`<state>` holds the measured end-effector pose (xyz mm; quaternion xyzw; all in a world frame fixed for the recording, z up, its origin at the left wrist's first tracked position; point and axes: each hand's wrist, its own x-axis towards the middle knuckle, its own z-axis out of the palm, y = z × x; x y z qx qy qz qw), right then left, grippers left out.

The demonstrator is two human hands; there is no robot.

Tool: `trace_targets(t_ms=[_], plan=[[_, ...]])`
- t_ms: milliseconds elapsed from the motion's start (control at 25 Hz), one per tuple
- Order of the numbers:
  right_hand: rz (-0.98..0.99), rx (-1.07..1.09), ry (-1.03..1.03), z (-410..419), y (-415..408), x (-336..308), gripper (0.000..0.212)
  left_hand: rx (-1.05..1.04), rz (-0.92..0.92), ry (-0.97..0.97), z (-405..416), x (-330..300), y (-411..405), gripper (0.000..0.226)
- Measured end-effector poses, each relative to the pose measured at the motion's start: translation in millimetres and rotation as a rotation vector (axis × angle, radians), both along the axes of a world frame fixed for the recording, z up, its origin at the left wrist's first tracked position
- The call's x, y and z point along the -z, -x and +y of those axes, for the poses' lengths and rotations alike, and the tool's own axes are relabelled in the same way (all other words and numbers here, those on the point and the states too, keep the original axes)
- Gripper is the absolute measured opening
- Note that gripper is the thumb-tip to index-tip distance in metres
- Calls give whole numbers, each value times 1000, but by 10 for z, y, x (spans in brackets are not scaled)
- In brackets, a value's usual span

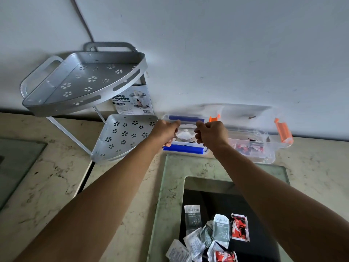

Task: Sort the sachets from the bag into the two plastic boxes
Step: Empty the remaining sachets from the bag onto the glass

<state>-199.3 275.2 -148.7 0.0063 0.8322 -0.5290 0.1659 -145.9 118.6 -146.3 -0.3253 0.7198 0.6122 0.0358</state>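
Both arms reach to the table's (56, 182) far edge. Left hand (166, 132) and right hand (209, 135), fingers curled shut, hold a white item, possibly the bag (184, 134), over the blue-latched box (184, 149). Orange-latched box (264, 146) just beside it holds red sachets (247, 148). Loose sachets (209, 237) lie near, on a dark panel.

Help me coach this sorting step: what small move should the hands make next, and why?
Probably release it into the blue-latched box. Both the left hand and right hand hold something white above that box, and sachets still lie on the dark panel, while the orange-latched box holds red ones.
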Motion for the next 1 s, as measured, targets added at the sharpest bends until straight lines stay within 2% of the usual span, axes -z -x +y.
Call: trace_targets(t_ms=[320, 440, 520, 600, 720, 800, 920, 1000], plan=[[37, -63, 71, 119, -147, -199, 24, 26, 84, 4, 57, -170, -225, 33], [71, -105, 62, 206, -289, -283, 18, 9, 110, -12, 112, -254, -382, 23], [100, -142, 67, 279, -429, -317, 11, -15, 136, -87, 167, -300, -525, 10], [119, -171, 78, 375, -602, -314, 6, -41, 152, -187, 241, -347, -712, 8], [118, -238, 33, 555, -865, -213, 18, -51, 176, -305, 375, -358, -1036, 4], [135, -275, 14, 717, -1052, -154, 22, -39, 171, -322, 466, -343, -1242, 16], [136, -380, 19, 1041, -1421, -111, 18, -28, 137, -339, 602, -309, -1570, 41], [119, -425, -19, 1267, -1701, -47, 15, 0, 144, -320, 725, -270, -1790, 46]])
